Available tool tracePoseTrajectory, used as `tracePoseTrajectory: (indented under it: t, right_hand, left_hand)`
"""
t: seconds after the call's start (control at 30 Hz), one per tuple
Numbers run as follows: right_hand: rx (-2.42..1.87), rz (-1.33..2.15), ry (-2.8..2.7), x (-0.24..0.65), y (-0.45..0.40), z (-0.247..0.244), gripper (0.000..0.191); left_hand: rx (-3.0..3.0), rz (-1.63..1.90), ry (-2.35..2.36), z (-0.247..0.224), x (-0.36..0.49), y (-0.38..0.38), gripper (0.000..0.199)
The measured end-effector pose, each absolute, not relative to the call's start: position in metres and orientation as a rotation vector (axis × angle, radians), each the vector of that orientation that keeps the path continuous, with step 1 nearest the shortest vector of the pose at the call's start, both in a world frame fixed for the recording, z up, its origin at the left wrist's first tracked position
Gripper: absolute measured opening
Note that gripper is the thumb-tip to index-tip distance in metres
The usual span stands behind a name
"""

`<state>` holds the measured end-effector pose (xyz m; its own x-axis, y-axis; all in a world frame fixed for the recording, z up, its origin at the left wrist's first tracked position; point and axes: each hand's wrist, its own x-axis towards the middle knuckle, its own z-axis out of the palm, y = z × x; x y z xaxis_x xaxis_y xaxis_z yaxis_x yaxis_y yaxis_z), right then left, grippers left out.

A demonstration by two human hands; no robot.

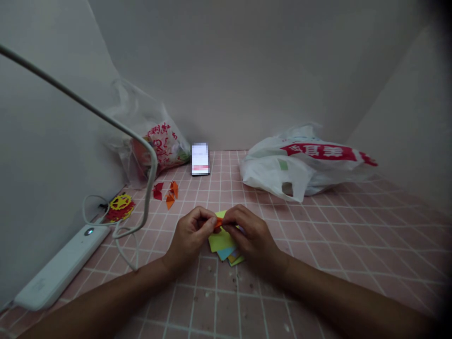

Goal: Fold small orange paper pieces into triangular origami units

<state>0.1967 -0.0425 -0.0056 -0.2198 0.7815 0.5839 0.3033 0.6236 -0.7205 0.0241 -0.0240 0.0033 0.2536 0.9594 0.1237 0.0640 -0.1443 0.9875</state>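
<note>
Between both hands is a small folded piece of orange paper (219,222), mostly covered by the fingers. My left hand (192,238) pinches its left side between thumb and forefinger. Pinching the right side is my right hand (252,235), its fingers curled. Right beneath them lies a loose stack of coloured paper squares (221,241), yellow on top, with blue and other colours fanned out below. Off to the left rest folded orange paper pieces (170,201) and a dark red folded paper piece (158,190).
A phone (200,159) with a lit screen leans at the back. Plastic bags stand at the back left (155,141) and right (310,162). At left are a white power strip (60,268), yellow and red cut-outs (120,203), and a white cable (150,188) crossing in front. Pink tiled surface (318,240) underneath.
</note>
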Motion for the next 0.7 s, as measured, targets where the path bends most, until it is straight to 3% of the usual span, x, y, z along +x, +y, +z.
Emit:
tracePoseTrajectory:
  t: [0.23,0.7]
  right_hand:
    - [-0.883,0.592,-1.762,0.1962,-0.0423,-0.0065,0.016]
    - [-1.017,1.026,-1.495,0.1948,-0.0408,-0.0110,0.007]
  left_hand:
    - [1.446,1.081,0.983,0.0032,0.0248,-0.0268,0.021]
    - [1.697,1.105,0.902,0.0037,0.0203,-0.0240,0.014]
